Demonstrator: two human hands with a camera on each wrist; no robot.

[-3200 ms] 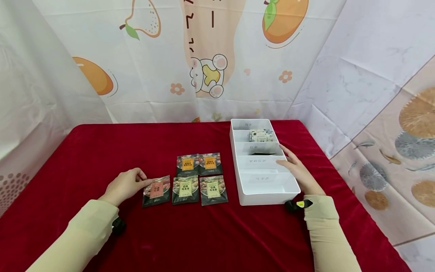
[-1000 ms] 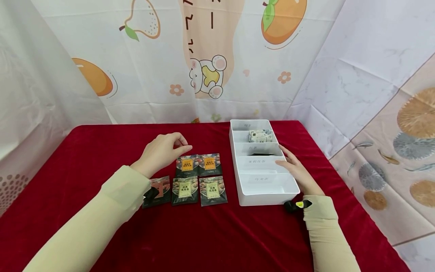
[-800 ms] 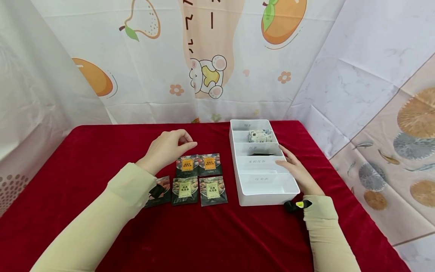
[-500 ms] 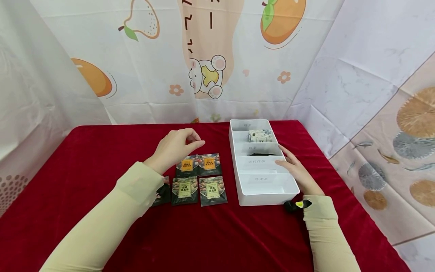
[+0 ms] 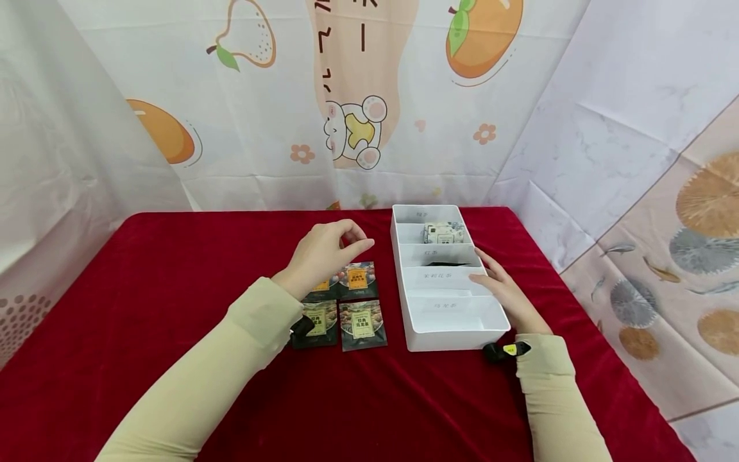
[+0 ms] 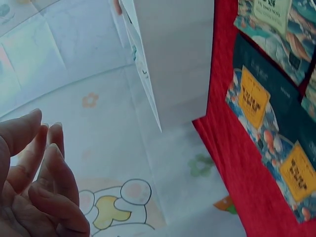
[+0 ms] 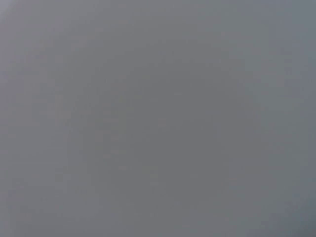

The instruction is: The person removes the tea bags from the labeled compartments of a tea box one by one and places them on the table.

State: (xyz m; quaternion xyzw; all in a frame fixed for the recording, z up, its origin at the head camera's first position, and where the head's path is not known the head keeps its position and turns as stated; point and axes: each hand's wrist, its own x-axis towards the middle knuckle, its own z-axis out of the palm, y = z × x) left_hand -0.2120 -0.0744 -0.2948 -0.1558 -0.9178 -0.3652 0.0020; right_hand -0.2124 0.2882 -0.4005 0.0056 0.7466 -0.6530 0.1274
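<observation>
My left hand (image 5: 329,253) is in the air over the back row of tea sachets, fingers loosely bent, nothing between them in the left wrist view. Under it lie two orange-label sachets (image 5: 357,278), the left one partly covered by the hand. In front of these are two green-label oolong sachets (image 5: 362,326). The forearm hides the spot where a red-label sachet lay. My right hand (image 5: 508,292) holds the right wall of a white divided storage box (image 5: 456,341), thumb over the rim and fingers along the outside. The right wrist view is plain grey blur.
Pale patterned packets (image 5: 443,233) sit in a rear compartment of the box. A dark sachet edge (image 5: 447,264) shows in the compartment before it. Handwritten labels mark the dividers. A red cloth (image 5: 173,276) covers the table; printed curtains (image 5: 248,128) hang behind.
My left hand has left the red-label sachet and moved up and right past the orange-label ones toward the box, its forearm now covering the red-label spot. The right hand stays on the box.
</observation>
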